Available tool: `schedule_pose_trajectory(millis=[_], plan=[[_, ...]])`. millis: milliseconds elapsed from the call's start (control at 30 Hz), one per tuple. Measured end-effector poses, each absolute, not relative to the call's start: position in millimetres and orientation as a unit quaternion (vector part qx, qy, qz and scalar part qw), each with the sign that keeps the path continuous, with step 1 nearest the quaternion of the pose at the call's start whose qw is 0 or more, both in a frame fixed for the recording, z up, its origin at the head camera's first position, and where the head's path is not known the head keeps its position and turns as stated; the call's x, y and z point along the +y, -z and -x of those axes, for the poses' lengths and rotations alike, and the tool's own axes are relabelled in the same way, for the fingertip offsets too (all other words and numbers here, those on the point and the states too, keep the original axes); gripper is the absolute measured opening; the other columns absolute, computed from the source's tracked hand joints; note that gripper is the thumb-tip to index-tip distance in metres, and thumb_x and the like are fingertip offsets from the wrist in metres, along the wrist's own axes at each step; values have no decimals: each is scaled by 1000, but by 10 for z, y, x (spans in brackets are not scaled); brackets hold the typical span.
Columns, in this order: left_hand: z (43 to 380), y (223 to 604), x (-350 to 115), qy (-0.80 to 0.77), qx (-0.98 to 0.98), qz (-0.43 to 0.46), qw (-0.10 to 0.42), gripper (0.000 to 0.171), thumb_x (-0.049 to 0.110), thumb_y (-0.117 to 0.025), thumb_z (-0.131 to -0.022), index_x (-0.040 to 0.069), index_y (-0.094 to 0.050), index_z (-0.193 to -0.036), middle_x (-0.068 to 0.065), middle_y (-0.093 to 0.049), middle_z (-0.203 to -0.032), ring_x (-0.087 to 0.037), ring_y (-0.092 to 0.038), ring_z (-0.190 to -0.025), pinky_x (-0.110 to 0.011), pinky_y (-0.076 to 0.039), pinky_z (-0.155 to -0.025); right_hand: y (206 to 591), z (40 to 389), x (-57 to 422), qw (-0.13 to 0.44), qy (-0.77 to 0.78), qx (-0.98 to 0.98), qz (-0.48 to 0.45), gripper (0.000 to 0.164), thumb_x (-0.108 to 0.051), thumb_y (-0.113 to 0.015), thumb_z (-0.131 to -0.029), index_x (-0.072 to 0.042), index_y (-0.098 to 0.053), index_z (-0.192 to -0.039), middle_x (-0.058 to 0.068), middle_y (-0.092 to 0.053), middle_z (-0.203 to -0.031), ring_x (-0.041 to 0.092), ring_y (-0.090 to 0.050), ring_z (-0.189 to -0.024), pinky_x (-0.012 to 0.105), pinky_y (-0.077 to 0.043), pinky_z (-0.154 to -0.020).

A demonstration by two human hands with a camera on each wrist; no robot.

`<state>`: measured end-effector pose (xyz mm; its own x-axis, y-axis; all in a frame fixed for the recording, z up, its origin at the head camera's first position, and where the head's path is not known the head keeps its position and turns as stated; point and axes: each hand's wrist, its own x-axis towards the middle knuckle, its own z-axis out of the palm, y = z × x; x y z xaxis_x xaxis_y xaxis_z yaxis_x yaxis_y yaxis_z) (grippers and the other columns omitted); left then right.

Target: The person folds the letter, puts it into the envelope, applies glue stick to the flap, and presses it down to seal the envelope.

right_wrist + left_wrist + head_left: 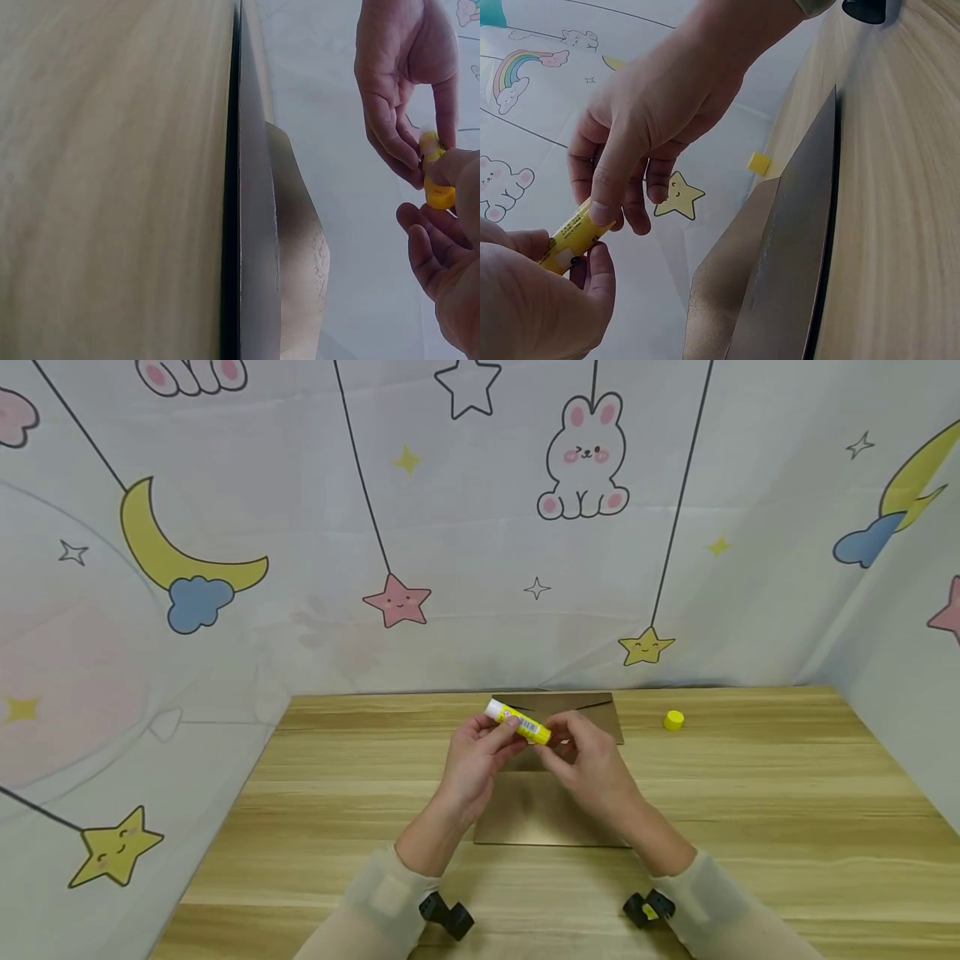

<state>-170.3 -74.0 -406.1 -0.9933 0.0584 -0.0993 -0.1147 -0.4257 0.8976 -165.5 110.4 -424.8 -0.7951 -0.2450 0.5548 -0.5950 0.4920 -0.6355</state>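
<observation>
A yellow glue stick (532,730) with a white end is held above the table between both hands, tilted, its white end up to the left. My left hand (468,770) grips its barrel with thumb and fingers. At the yellow lower end, the thumb and fingertips of my right hand (600,772) pinch the stick. In the left wrist view the right thumb lies along the end of the glue stick (576,236). Beneath the hands is a brown envelope (536,818), its flap pointing to the back, partly hidden by the hands.
A small yellow cap (673,720) stands on the wooden table (765,793) at the back right. Behind the near envelope lies another brown envelope (600,722) with a V-shaped flap line. A patterned cloth (480,527) hangs along the table's back edge.
</observation>
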Motion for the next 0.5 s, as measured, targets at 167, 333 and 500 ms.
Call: schedule_pose_trajectory(millis=[167,333,500], plan=[[1705,4063,-731,-844,532,30,53,23,3,-70,-102,-7,-58,-118,-14,-68,-110,-20,-72,-95,-33,-61,-92,4237,1657,1124,171,-472,-832,-235,29,-3,-84,-91,-7,-66,-114,1,-72,-97,14,-68,-82,36,-61,-67],[1707,4064,-732,-842,536,26,57,24,3,-70,-102,-7,-57,-119,-14,-67,-109,-19,-72,-96,-32,-60,-93,4222,1688,1157,64,-576,-795,-182,23,-6,-80,-96,-3,-67,-115,11,-73,-99,21,-71,-83,30,-62,-72],[1706,4081,-732,-840,540,19,60,26,4,-71,-102,-7,-56,-120,-14,-67,-109,-20,-72,-96,-34,-60,-94,4221,1741,1193,-92,-702,-700,-97,25,-12,-71,-103,6,-63,-119,25,-72,-104,23,-74,-83,32,-62,-79]])
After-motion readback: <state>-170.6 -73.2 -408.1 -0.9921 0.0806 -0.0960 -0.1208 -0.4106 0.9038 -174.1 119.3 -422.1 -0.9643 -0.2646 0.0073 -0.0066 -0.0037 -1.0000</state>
